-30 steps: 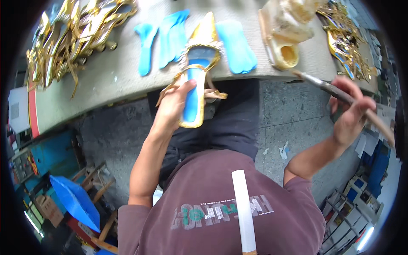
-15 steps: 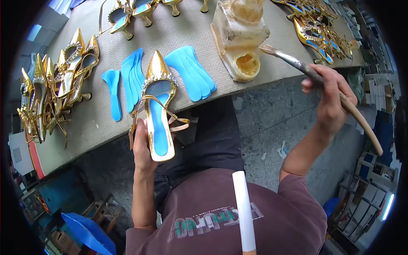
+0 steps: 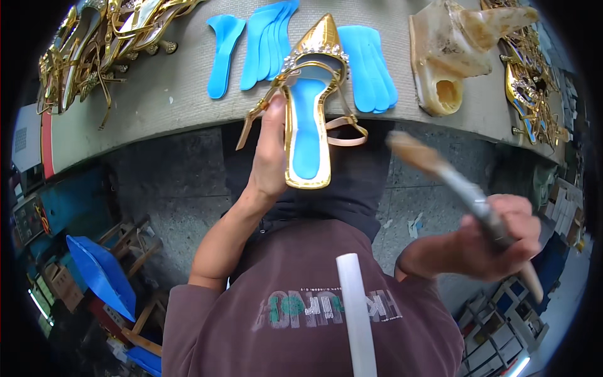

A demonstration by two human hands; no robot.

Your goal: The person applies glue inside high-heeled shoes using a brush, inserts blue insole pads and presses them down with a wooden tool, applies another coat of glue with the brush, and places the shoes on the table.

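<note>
My left hand grips a gold pointed-toe shoe by one side, its toe pointing away from me. The shoe has a rhinestone band and loose ankle straps, and a blue insole pad lies inside it. In my right hand, closed round the handle, is a paintbrush with tan bristles, blurred by motion. The bristles hang apart from the shoe, to its right and short of the table edge. More blue insole pads lie on the table: a single one, a fanned stack and another stack.
A yellowed, crusted pot with a round opening stands near the table edge on the right. Gold shoes crowd the left, and others lie far right. A white cigarette-like stick rises before my chest. A blue seat is lower left.
The brush has come away from the pot's opening, down toward me. My view has shifted, so table items sit higher and further right. The shoe stays in my left hand.
</note>
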